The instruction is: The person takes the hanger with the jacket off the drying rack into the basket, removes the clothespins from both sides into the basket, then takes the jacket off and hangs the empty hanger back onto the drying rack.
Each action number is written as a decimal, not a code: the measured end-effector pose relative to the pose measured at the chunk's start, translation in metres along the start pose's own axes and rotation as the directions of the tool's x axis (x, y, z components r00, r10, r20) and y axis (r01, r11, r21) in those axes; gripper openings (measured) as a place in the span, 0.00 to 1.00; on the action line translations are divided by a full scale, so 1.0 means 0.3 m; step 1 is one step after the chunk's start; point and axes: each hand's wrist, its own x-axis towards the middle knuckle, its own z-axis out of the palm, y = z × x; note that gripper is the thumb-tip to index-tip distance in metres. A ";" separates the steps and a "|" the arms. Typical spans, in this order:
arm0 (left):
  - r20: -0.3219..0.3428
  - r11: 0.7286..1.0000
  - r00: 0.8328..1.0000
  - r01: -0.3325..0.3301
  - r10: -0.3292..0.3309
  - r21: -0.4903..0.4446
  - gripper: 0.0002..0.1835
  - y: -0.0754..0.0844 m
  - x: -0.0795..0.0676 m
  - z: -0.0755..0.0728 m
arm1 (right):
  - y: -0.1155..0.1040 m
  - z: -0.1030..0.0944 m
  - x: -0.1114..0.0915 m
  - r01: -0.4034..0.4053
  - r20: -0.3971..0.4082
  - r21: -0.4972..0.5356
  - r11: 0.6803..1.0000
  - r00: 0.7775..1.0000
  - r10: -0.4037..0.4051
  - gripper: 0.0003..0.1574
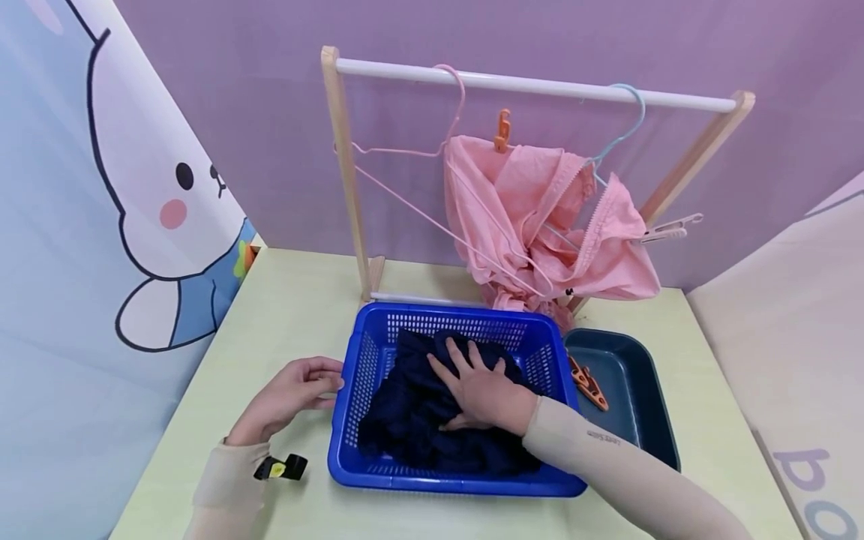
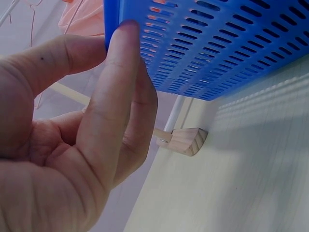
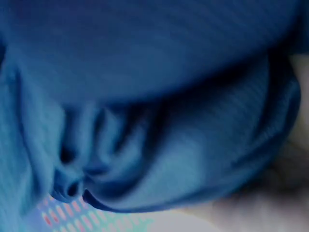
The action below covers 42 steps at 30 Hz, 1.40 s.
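Note:
A blue plastic basket (image 1: pixel 459 486) with slotted walls stands on the table, holding a crumpled dark navy cloth garment (image 1: pixel 418 420). My left hand (image 1: pixel 297 394) pinches the basket's left rim; in the left wrist view, thumb and finger meet at the blue rim (image 2: pixel 120 29). With fingers spread, my right hand (image 1: pixel 482 394) presses down on the navy garment inside the basket. Folds of the dark cloth (image 3: pixel 193 159) fill most of the right wrist view, and there the hand is mostly hidden and blurred.
Behind the basket, a wooden rack (image 1: pixel 347 172) carries a pink hanger (image 1: pixel 459 112), a teal hanger (image 1: pixel 637 120) and a pink garment (image 1: pixel 499 187) with clips. A dark teal tray (image 1: pixel 634 375) with orange clips (image 1: pixel 590 386) sits to the right. A black strap (image 1: pixel 280 466) is on the left wrist.

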 end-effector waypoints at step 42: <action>0.022 1.000 1.000 -0.020 0.020 0.001 0.21 0.000 -0.006 -0.001 | -0.106 -0.086 0.127 0.264 0.216 -0.182 0.947 0.951 -0.223 0.73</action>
